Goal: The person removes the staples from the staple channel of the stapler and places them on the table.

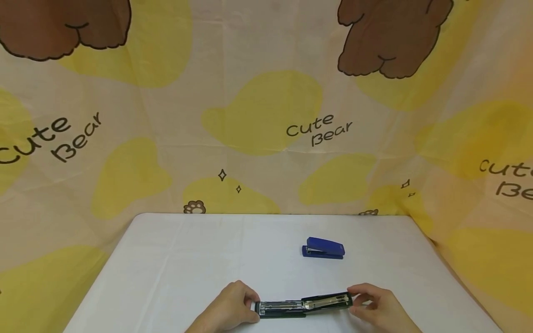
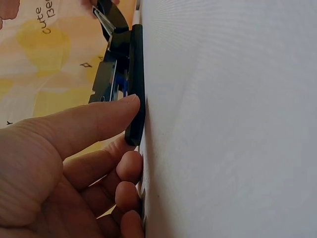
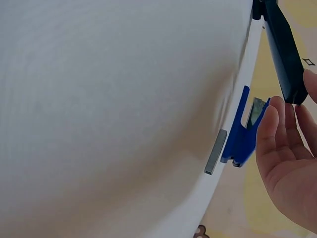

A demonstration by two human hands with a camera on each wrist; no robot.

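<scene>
A black stapler (image 1: 283, 311) lies opened out lengthwise near the front of the table, its metal staple channel showing. My left hand (image 1: 233, 305) pinches the end of its base (image 2: 137, 74) between thumb and fingers, the other fingers curled beside the tabletop. At the opposite end, my right hand (image 1: 376, 305) holds the tip of the raised top arm (image 3: 287, 54) between thumb and fingertips. That arm tilts up from the hinge, clear of the table in the right wrist view.
A blue stapler (image 1: 325, 249) stands farther back on the white table (image 1: 187, 259), right of centre. In the right wrist view a grey strip of staples (image 3: 216, 152) lies near it. A patterned cloth (image 1: 258, 115) hangs behind and beside the table.
</scene>
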